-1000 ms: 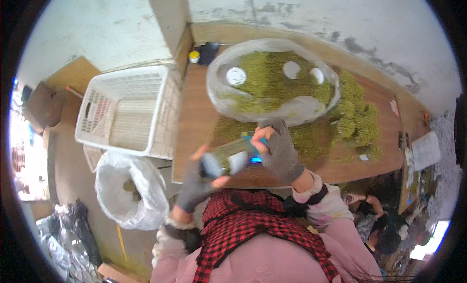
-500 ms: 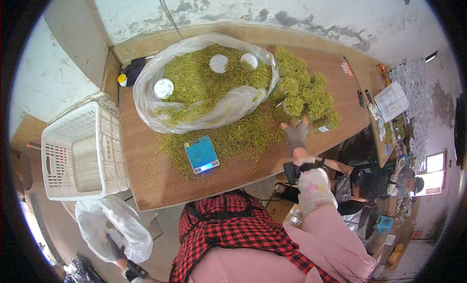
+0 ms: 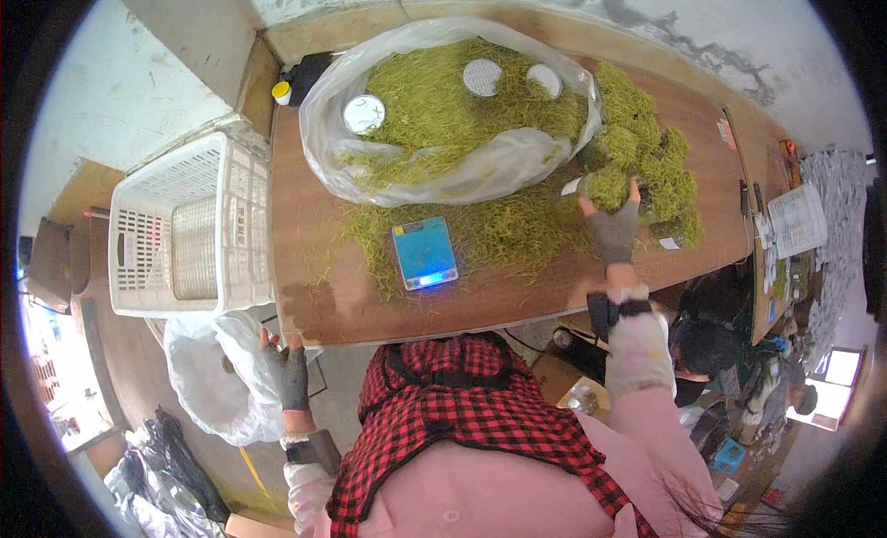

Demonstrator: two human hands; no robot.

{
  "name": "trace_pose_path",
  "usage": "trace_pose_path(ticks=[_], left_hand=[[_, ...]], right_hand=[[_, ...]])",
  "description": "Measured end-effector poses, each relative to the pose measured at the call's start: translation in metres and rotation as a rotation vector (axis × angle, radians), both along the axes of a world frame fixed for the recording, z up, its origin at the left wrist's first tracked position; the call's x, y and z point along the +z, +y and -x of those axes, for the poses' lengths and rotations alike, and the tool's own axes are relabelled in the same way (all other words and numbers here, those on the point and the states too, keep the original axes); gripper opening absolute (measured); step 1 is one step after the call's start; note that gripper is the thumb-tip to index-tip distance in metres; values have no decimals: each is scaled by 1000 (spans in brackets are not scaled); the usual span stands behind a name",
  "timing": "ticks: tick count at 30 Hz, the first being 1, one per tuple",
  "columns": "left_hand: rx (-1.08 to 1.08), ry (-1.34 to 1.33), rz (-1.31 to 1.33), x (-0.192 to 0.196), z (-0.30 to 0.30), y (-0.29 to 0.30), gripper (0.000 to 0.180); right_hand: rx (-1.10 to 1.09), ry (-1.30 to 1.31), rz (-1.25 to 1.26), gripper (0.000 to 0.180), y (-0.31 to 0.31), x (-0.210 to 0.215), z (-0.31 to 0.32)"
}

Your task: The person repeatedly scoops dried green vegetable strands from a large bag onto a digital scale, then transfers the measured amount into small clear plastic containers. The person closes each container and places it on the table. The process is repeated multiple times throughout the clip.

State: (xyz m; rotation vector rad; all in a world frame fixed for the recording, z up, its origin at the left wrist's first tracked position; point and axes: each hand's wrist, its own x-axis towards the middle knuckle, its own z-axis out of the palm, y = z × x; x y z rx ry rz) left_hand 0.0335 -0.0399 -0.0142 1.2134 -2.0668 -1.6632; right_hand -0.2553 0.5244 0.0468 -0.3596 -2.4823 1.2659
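Green herb bundles lay under my right hand, fingers spread open, while my left hand gripped the white plastic bag, near left.

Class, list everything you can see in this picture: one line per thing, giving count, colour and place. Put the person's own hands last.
wooden table: one, brown, centre
plastic bag of greens: one, clear, table's far side
round lids: three, white, on the bagged greens
loose greens: heap, yellow-green, table's right
scale: one, blue, near table edge
crate: one, white, left of table
floor bag: one, clear-white, below crate
left hand: grey glove, at floor bag
right hand: grey glove, on loose greens
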Motion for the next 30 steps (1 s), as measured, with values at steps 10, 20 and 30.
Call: trace_pose_path(ticks=[10, 20, 30], left_hand=[[-324, 179, 219, 17, 53, 35, 78], [-279, 160, 150, 7, 25, 37, 77], [-280, 144, 148, 5, 36, 36, 72]], right_hand=[[720, 46, -26, 111, -179, 27, -71], [774, 101, -206, 120, -219, 6, -69], [742, -606, -336, 82, -101, -22, -98]])
